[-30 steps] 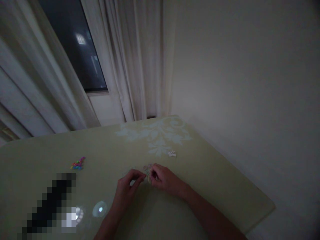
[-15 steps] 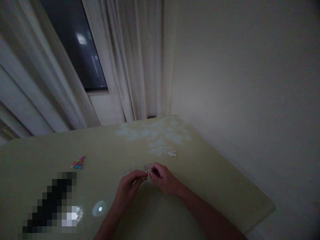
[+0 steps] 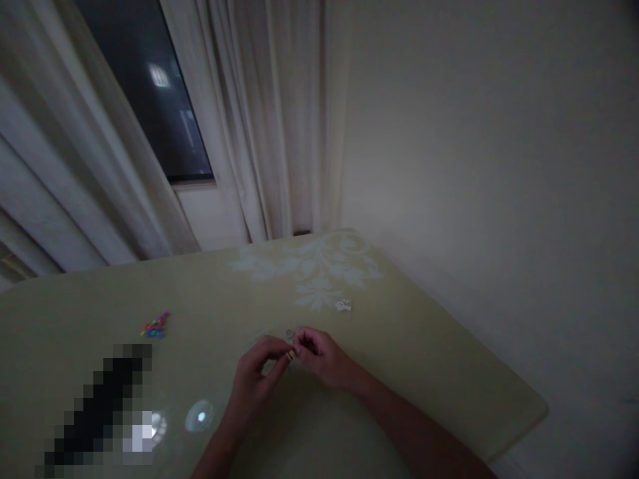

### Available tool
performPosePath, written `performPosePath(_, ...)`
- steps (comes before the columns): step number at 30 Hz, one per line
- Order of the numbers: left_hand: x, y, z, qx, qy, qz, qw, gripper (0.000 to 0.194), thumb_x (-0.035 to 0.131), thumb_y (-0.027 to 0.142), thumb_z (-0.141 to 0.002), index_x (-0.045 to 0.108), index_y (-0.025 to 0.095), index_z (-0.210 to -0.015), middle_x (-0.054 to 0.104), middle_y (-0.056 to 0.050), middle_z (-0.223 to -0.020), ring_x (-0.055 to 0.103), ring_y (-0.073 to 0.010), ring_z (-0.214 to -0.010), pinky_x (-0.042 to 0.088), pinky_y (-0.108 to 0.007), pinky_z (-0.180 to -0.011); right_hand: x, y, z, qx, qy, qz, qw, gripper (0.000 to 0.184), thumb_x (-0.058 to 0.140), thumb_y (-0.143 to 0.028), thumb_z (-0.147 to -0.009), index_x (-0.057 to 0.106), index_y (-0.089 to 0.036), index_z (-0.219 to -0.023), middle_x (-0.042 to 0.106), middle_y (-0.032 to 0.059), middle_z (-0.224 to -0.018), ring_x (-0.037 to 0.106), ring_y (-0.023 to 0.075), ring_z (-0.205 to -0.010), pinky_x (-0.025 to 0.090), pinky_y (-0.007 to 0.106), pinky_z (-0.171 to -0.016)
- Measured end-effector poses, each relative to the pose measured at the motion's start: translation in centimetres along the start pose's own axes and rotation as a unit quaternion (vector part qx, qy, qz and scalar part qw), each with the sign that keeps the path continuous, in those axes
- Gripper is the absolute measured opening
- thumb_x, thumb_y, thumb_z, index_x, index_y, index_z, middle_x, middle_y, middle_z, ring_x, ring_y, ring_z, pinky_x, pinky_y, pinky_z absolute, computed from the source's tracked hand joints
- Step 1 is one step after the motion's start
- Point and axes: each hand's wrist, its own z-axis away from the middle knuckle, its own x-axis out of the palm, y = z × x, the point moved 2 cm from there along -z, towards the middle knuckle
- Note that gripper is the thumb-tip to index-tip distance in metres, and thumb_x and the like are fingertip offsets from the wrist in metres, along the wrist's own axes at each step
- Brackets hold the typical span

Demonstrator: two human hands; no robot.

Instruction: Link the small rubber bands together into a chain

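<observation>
My left hand (image 3: 257,376) and my right hand (image 3: 322,358) meet over the pale green table (image 3: 449,372), fingertips pinched together. Between them they hold a small yellowish piece (image 3: 291,354); the light is too dim to name it. A few tiny pale pieces (image 3: 291,332) lie on the table just beyond my fingers. Both forearms reach in from the bottom edge.
A small heap of coloured beads (image 3: 156,325) lies to the left. A little white object (image 3: 343,306) sits beyond my right hand. A blurred dark patch (image 3: 100,406) covers the lower left. White curtains (image 3: 259,120) and a dark window (image 3: 144,80) stand behind the table; a plain wall is on the right.
My fingertips have drawn closer together, and the small yellowish piece now shows between them. The hands stay in nearly the same spot.
</observation>
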Motion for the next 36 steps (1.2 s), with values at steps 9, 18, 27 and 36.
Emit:
performPosePath(9,-1.2,0.1,-0.1,-0.102,0.091,0.067,0.988,0.023,0.079,0.041,-0.085,0.077,0.019,-0.093,0.082,-0.008,-0.091,0.078,-0.0212,-0.082,0.064,-0.030,-0.076,-0.8,0.0,0.1,0.007,0.068,0.238,0.969,0.015,0.066,-0.032,-0.096,0.068,-0.018,-0.094,0.061,0.0007,-0.084,0.055,0.0147,-0.076,0.041,0.025,-0.071)
performPosePath(18,-1.4,-0.4,-0.1,-0.135,0.109,0.081,0.981,0.024,0.082,0.041,-0.082,0.079,0.019,-0.091,0.083,-0.007,-0.088,0.079,-0.0218,-0.080,0.066,-0.030,-0.075,-0.2,1.7,0.1,0.016,-0.021,0.455,0.890,0.014,0.059,-0.026,-0.102,0.072,-0.019,-0.102,0.068,0.0063,-0.107,0.064,0.0192,-0.094,0.046,0.027,-0.082)
performPosePath(27,-1.2,0.3,-0.5,-0.139,0.099,0.116,0.979,0.019,0.082,0.036,-0.081,0.078,0.019,-0.088,0.084,-0.008,-0.090,0.079,-0.0207,-0.079,0.065,-0.028,-0.073,0.6,3.0,-0.1,-0.024,-0.018,0.553,0.833,0.013,0.056,-0.019,-0.098,0.067,-0.014,-0.104,0.067,0.0144,-0.109,0.062,0.0256,-0.096,0.049,0.036,-0.085)
performPosePath(36,-0.8,-0.6,-0.2,-0.100,0.067,0.104,0.987,0.014,0.082,0.032,-0.081,0.082,0.022,-0.090,0.081,-0.005,-0.089,0.077,-0.0195,-0.083,0.063,-0.025,-0.077,0.2,-1.4,0.4,-0.072,0.085,0.246,0.963,0.006,0.056,-0.017,-0.095,0.059,-0.020,-0.100,0.055,0.0017,-0.096,0.054,0.0141,-0.081,0.043,0.025,-0.072)
